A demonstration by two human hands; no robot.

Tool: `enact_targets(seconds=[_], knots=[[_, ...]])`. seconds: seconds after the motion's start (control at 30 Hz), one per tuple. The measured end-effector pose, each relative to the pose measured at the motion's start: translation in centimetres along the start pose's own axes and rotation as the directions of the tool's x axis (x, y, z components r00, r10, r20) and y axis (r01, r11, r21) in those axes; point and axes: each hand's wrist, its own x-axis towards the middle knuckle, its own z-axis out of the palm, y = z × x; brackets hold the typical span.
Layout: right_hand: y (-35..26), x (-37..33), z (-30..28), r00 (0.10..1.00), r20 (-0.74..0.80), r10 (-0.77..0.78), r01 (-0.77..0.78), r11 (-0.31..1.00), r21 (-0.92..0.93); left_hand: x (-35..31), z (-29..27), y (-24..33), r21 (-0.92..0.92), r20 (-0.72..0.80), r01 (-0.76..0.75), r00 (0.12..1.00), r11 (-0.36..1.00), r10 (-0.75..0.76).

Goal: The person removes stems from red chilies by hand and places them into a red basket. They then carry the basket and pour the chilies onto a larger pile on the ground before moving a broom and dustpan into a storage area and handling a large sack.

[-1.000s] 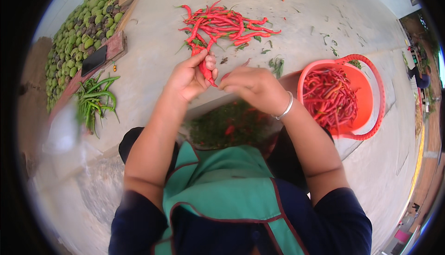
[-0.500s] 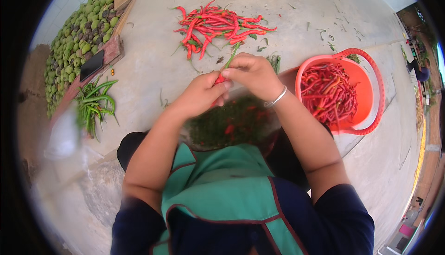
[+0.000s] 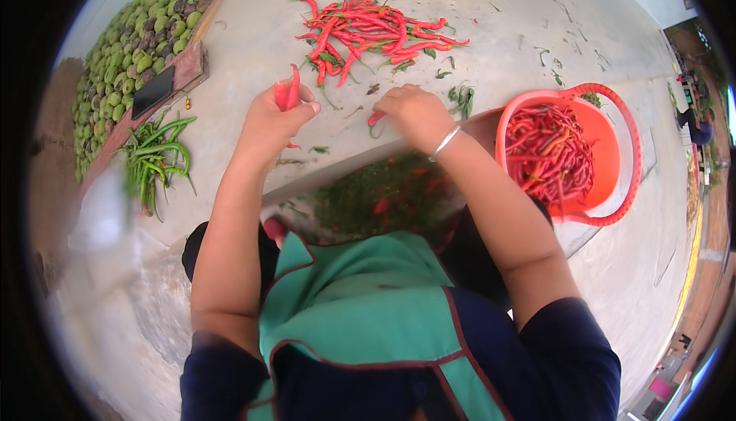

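Note:
My left hand (image 3: 268, 124) is closed around red chili peppers (image 3: 294, 86) whose upper ends stick up past the thumb. A red tip also pokes out below that hand. To its right, apart from it, my right hand (image 3: 418, 118) has its fingers closed on a small red chili (image 3: 376, 118), mostly hidden, with a thin stem hanging from it. Beyond both hands lies a loose pile of red chili peppers (image 3: 360, 34) with green stems. A basin or tray of dark green bits and some red pieces (image 3: 368, 203) sits near my lap, below my hands.
At my right stands a red bucket (image 3: 606, 157) with a raised handle, partly filled with red chilies. Green chilies (image 3: 161, 157) lie at the left. Behind them are a dark phone-like slab (image 3: 153, 93) and a heap of green round fruits (image 3: 138, 53). Leaf scraps dot the concrete floor.
My hands were together on a red chili with a green stem; now they are apart. The left has moved left with red chilies, and the right stays near the middle with a small one.

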Motion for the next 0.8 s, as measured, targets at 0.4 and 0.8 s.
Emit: enact_targets(seconds=[0.4, 0.8], knots=[[-4.1, 1.7, -1.9, 0.927, -0.085, 0.366, -0.146, 0.560, 0.815, -0.2, 3.9, -1.6, -0.205, 0.184, 0.113, 0.980, 0.972, -0.075], [-2.2, 1.4, -3.6, 0.901, 0.424, 0.088, -0.417, 0.437, 0.797, -0.8, 0.5, -0.8, 0.457, 0.168, -0.294, 0.955, 0.839, 0.243]])
